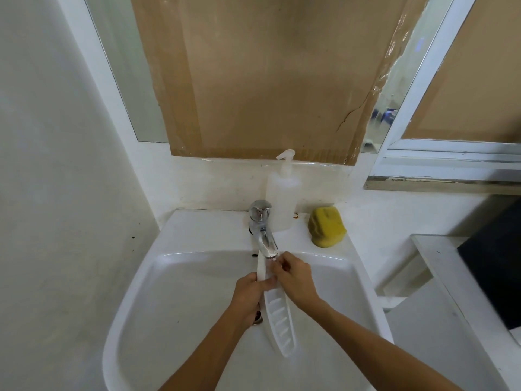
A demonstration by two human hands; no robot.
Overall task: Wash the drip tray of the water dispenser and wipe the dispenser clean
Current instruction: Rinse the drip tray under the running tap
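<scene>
A long white slotted drip tray (pixel 279 314) is held on edge over the white sink (pixel 180 277), its far end right under the chrome tap (pixel 263 232). My left hand (pixel 249 296) grips the tray's left side near its middle. My right hand (pixel 294 277) pinches the tray's upper part just below the spout, where water seems to run over it. The water dispenser is not in view.
A yellow sponge (pixel 327 227) lies on the sink's back right corner. Beside the tap stands a white pump bottle (pixel 282 196). Cardboard (pixel 267 80) covers the mirror behind. A dark object (pixel 496 266) rests on a ledge to the right.
</scene>
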